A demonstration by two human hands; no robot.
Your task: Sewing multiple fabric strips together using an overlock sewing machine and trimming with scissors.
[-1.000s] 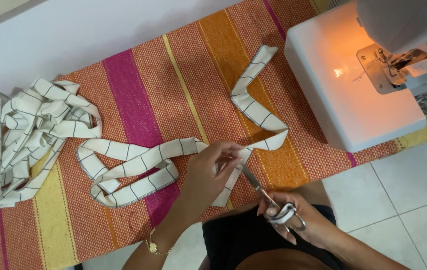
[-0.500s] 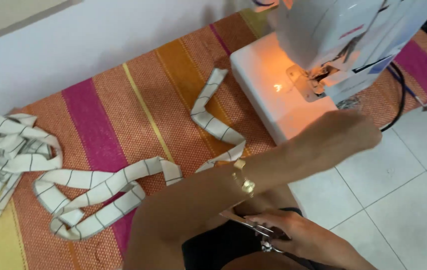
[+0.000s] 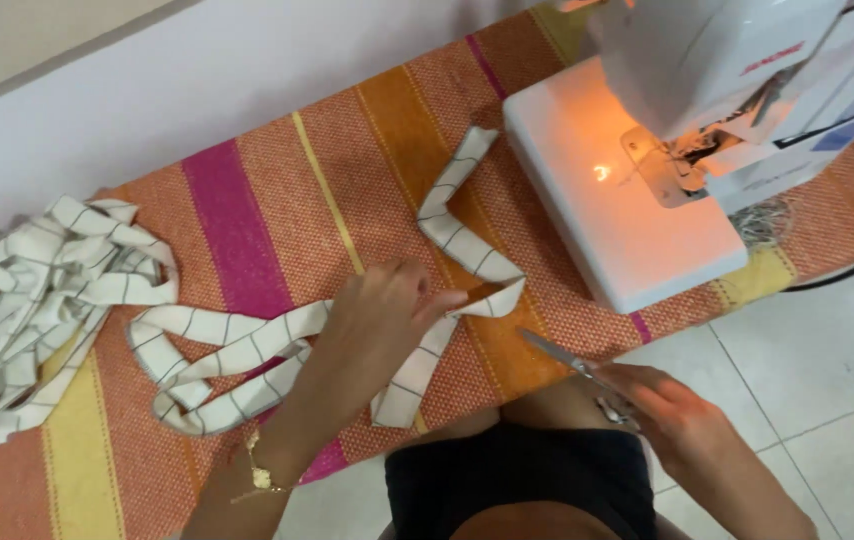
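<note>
The left hand pinches the white checked fabric strip under its fingertips on the striped mat; the right hand grips small scissors, blades pointing toward the left fingers.

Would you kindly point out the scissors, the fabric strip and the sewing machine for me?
scissors (image 3: 557,357), head view, on the blades.
fabric strip (image 3: 237,345), head view, on a flat stretch left of the hand.
sewing machine (image 3: 627,235), head view, on its white base.

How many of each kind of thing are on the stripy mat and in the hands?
Sewing machine: 1
Scissors, in the right hand: 1
Checked fabric strip, under the left hand: 1
Heap of checked strips: 1
Total: 4
</note>
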